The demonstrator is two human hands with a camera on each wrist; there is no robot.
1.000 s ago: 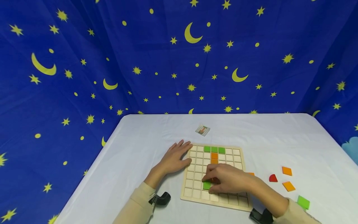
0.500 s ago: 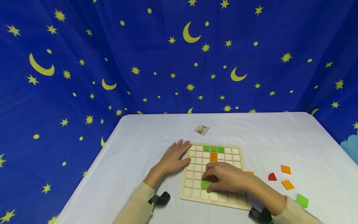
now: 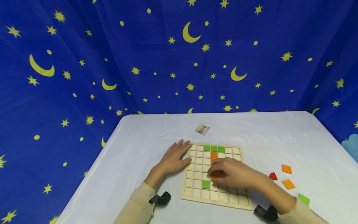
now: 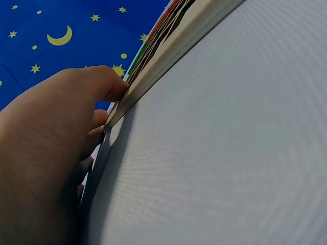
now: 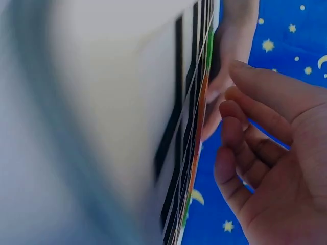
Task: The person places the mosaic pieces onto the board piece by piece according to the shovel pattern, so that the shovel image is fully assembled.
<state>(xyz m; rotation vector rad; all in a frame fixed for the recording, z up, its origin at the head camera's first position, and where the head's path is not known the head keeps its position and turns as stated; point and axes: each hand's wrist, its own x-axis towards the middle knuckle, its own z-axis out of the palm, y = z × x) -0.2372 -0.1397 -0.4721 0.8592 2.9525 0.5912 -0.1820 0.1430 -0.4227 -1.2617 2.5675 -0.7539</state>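
A wooden grid board (image 3: 218, 203) lies on the white table. My left hand (image 3: 174, 158) rests at its left edge with straight fingers; in the left wrist view the thumb (image 4: 113, 87) touches the board's rim. Over the board's middle is my right hand (image 3: 235, 172), bent fingers apart from the tiles and nothing between them, as the right wrist view shows. A green square tile (image 3: 205, 184) sits in a cell just left of that hand. Several green tiles (image 3: 214, 148) line the far row, with a column of orange tiles (image 3: 214, 154) below, partly hidden by the right hand.
To the board's right lie loose pieces: orange tiles (image 3: 288, 184), a red quarter-round piece (image 3: 273, 176) and a green tile (image 3: 304, 199) near the right sleeve. A small pattern card (image 3: 202, 129) lies beyond the board. A blue star-patterned curtain (image 3: 167, 56) surrounds the table.
My right hand has left the green tile and shifted away to the right, uncovering that tile in its cell. The left hand has stayed in place.
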